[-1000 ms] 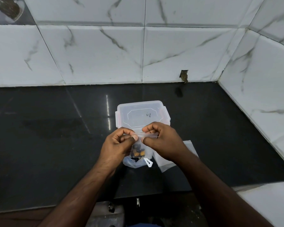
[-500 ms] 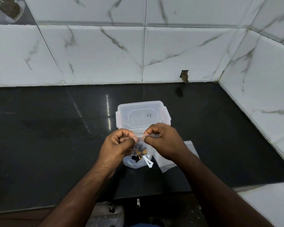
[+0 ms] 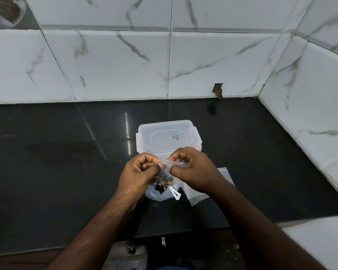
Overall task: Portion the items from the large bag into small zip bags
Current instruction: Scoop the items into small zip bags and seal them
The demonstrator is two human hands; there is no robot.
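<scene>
**Small zip bag pinched at its top edge, both hands, above the counter**

Small zip bag [image 3: 169, 173]: clear, held in the air just in front of the container, top strip running roughly level between the two hands. Dark and orange-brown pieces [image 3: 165, 179] sit in its lower part.

Left hand [image 3: 140, 172]: fingers curled inward, thumb tip pressed against the bag's left top corner. The grip is a closed pinch on the strip. Forearm enters from the lower left, wrist about straight.

Right hand [image 3: 193, 169]: fingers curled over the strip from behind, thumb against it from the near side; the grip is also a closed pinch on the bag's right top edge. Forearm enters from the lower right.

Large bag [image 3: 160, 194]: pale, crumpled, lying on the counter directly below the hands, partly hidden by them; some dark pieces show inside. A white tag [image 3: 176, 193] lies at its right side.

Flat clear bags [image 3: 209, 190]: on the counter under the right wrist, mostly covered.

Lidded clear container [image 3: 168, 136]: just beyond the hands, lid on, with a faint mark on the lid.

Counter [image 3: 57, 162]: black, glossy, backed by white marbled wall tiles [image 3: 115, 65].
</scene>
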